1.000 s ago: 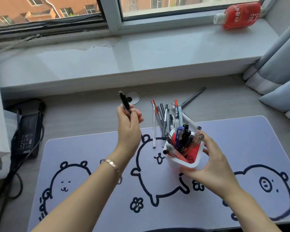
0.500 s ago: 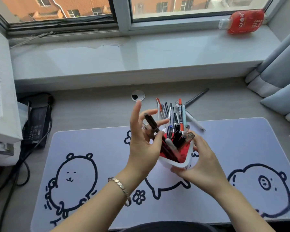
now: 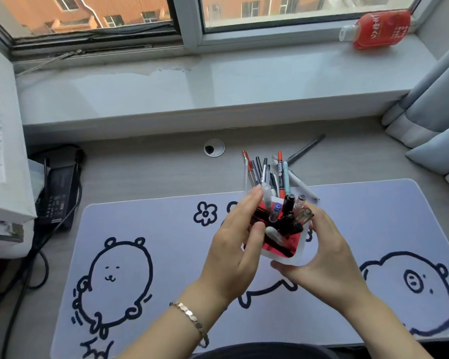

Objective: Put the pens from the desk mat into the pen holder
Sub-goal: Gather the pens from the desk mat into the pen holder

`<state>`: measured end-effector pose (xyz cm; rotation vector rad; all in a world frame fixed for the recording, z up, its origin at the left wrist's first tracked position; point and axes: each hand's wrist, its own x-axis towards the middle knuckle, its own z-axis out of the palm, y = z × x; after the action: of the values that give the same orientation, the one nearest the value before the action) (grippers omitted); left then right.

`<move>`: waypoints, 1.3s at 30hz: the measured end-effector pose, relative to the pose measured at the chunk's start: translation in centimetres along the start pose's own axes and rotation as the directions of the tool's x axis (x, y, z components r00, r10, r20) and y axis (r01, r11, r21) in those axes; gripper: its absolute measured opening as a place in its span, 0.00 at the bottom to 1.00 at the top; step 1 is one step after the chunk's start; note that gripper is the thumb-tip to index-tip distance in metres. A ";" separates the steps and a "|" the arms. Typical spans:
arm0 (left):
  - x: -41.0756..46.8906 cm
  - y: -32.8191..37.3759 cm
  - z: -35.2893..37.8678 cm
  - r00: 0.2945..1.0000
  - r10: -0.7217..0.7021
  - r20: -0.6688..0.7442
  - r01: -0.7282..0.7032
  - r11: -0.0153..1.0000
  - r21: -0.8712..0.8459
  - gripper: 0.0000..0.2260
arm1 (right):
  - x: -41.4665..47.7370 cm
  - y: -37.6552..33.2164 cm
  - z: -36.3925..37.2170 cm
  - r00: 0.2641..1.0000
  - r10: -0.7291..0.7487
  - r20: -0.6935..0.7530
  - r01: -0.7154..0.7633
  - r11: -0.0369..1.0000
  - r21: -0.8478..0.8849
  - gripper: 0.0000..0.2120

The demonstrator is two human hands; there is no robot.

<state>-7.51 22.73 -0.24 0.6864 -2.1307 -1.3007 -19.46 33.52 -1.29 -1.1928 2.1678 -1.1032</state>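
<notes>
A white pen holder (image 3: 299, 253) with a red inside is tilted above the lilac desk mat (image 3: 166, 229), and several pens (image 3: 288, 204) stick out of it. My right hand (image 3: 329, 263) grips the holder from its right and underside. My left hand (image 3: 233, 255) lies against the holder's left side with its fingers stretched out along the rim and the thumb at the opening. A black pen lies in the holder beside those fingers. Several loose pens (image 3: 263, 172) lie just behind the holder, across the mat's far edge. One grey pen (image 3: 306, 149) lies alone on the desk.
A red bottle (image 3: 379, 29) lies on the window sill at the back right. A black power adapter (image 3: 57, 187) with cables sits at the desk's left, beside a white box (image 3: 3, 151). There is a cable hole (image 3: 214, 148) behind the mat, and curtains (image 3: 436, 112) hang at the right.
My left hand brought a black pen from up in the air down into the holder, and its fingers are now stretched against the holder. My right hand kept hold of the holder.
</notes>
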 end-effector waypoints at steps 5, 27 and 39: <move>3.1 -0.6 -0.3 0.951 -0.142 0.274 0.166 0.984 -0.066 0.18 | 0.8 2.2 -1.3 0.989 0.143 -0.044 -0.141 0.989 0.054 0.44; 7.7 -6.1 1.1 0.751 -0.659 0.047 0.653 0.751 0.098 0.06 | 0.9 4.0 -4.2 0.954 0.282 -0.099 -0.275 0.959 0.072 0.47; 1.6 3.7 -6.1 0.843 -0.367 0.394 -0.041 0.686 0.727 0.13 | 1.3 1.1 -1.1 0.989 0.147 0.027 -0.146 0.989 -0.026 0.45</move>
<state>-5.06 19.35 5.79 0.9323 -3.1553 -0.7204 -21.45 33.29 -1.49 -1.0341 2.2136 -0.9947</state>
